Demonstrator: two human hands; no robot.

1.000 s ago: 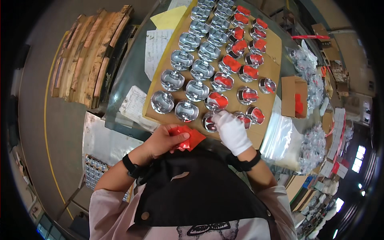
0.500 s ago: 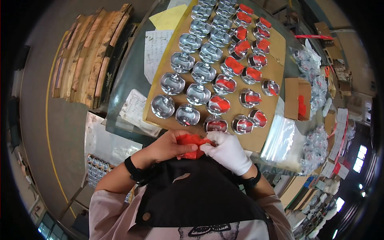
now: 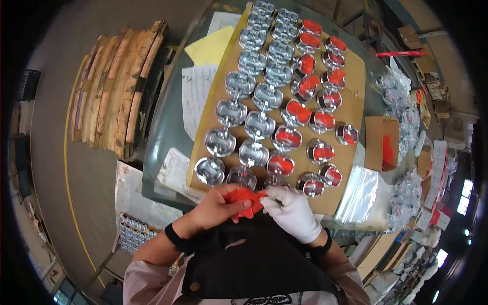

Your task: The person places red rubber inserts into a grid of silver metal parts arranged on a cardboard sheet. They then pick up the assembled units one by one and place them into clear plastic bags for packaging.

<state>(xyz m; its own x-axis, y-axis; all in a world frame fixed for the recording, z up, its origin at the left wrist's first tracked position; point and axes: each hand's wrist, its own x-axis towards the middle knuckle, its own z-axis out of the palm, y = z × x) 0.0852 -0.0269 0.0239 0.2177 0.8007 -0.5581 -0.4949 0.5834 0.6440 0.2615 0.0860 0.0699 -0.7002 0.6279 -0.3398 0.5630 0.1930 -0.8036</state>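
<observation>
Close to my apron, my bare left hand (image 3: 217, 207) is closed around a small bunch of thin red pieces (image 3: 243, 199), which look like soft plastic packets. My right hand (image 3: 294, 212), in a white glove, pinches at the bunch's right-hand edge, fingertips pressed together. Just beyond my hands stand rows of shiny metal pistons on a brown cardboard sheet. Those in the two left rows, such as this bare piston (image 3: 220, 142), show no red. Further right, each piston (image 3: 287, 138) has a red piece on or in it. My hands partly hide the nearest pistons.
An open cardboard box (image 3: 375, 145) with red pieces inside stands right of the sheet, near clear plastic bags (image 3: 356, 195) and bagged pistons (image 3: 405, 187). Papers (image 3: 195, 96) lie along the table's left side. A wooden pallet stack (image 3: 119, 86) and a tray of pistons (image 3: 134, 235) are at left.
The whole view has shifted, so the table sits lower in it. My right hand's fingers have moved slightly away from my left, at the edge of the red bunch.
</observation>
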